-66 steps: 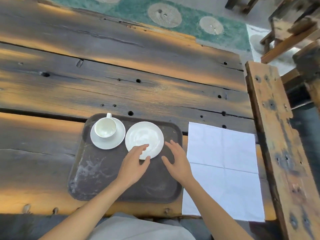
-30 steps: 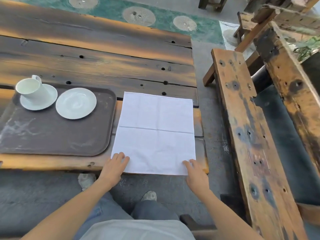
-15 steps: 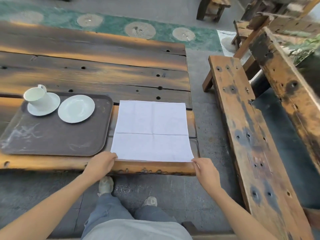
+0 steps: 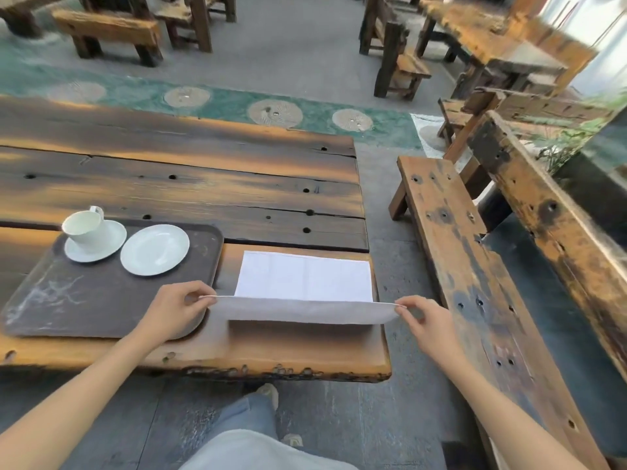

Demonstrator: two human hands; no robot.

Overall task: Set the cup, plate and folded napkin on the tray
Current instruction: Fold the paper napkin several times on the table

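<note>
1. White napkin (image 4: 305,283) lies on the wooden table (image 4: 203,184), just right of the tray (image 4: 84,307), not on it. Near edge is lifted off the wood & curls up toward the far half; far half lies flat.
2. Left hand (image 4: 173,312) pinches the near-left corner betw. thumb & fingers, wrist over the tray's near-right corner.
3. Right hand (image 4: 425,320) pinches the near-right corner, past the table's right edge.
4. Tray: dark brown, scuffed w/ pale marks, at the table's near edge.
5. White cup (image 4: 84,227) upright on its saucer (image 4: 112,244), tray's far-left; handle points away.
6. White plate (image 4: 154,249) just right of saucer, also on tray.
7. Wooden bench (image 4: 475,266) to the right of the table.
</note>
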